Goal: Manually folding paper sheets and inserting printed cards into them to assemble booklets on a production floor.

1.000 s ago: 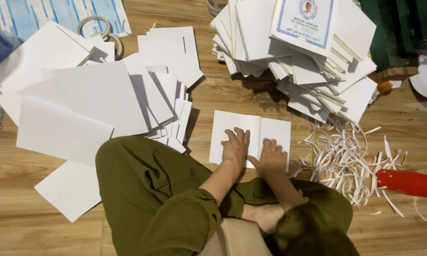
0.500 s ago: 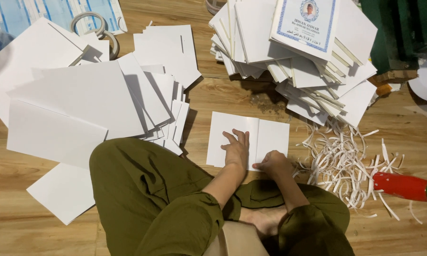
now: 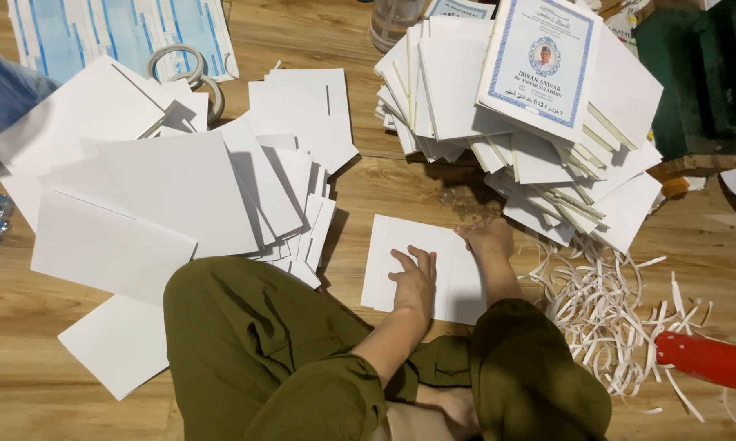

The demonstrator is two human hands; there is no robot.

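- The left hand (image 3: pixel 413 278) is lying flat, fingers spread, on the left half of the white folded card sheet (image 3: pixel 421 265), which is resting on the wooden floor (image 3: pixel 384 184) just in front of the person's knees; it is pressing, not gripping.
- The right hand (image 3: pixel 489 238) is now sitting at the sheet's upper right corner, fingers curled over the edge; whether it is pinching the card, I cannot tell.
- Compared with half a second ago, the right hand is higher up and further right, off the sheet's lower middle, while the left hand is staying planted on the left half.
- That shift suggests the sheet is being held down and handled from its corner.
- The stack of printed booklets (image 3: pixel 539 90) is sitting just beyond, with paper trimmings (image 3: pixel 613 302) to the right.
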